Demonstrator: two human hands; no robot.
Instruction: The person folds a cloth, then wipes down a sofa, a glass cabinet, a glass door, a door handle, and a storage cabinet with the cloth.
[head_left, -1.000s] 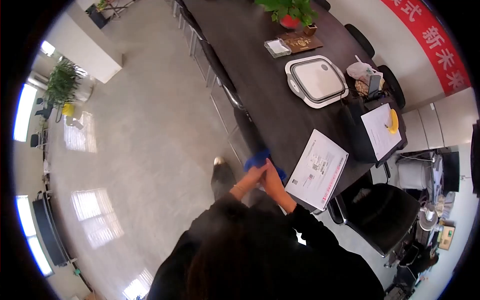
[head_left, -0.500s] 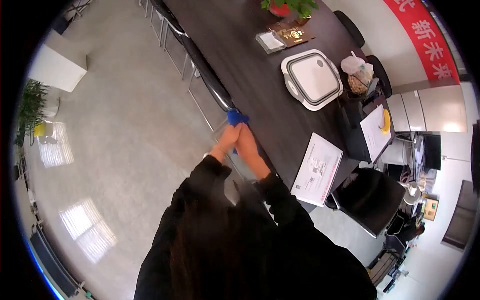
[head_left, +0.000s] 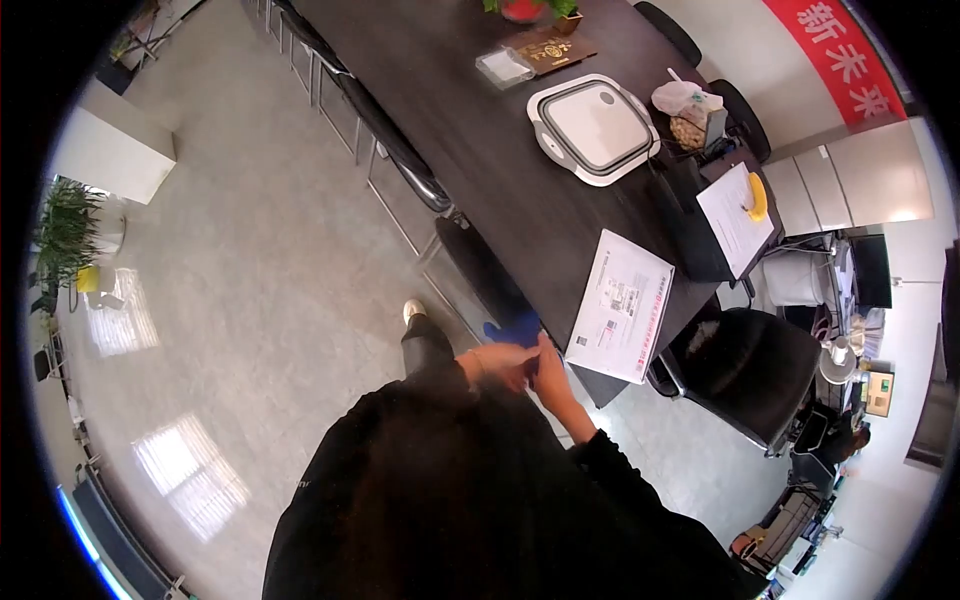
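A crumpled blue cloth (head_left: pixel 516 330) is bunched between my hands, beside the front edge of the dark table (head_left: pixel 480 150). My left hand (head_left: pixel 497 361) is closed on it from the left, slightly blurred. Fingers pinched, my right hand (head_left: pixel 546 372) grips it from the right. Part of the cloth is hidden behind the fingers. Just right of my hands, a white printed box (head_left: pixel 620 305) lies flat on the table corner.
Black chairs (head_left: pixel 405 155) line the table's left side, and another black chair (head_left: pixel 765 370) stands at the right. On the table are a white-grey collapsible basin (head_left: pixel 600 130), a bag of nuts (head_left: pixel 690 115), and paper (head_left: pixel 735 225) with a banana (head_left: pixel 757 198).
My hands and the blue cloth have moved down and right, away from the table's long side and closer to my body. The view has shifted, and my shoe now shows.
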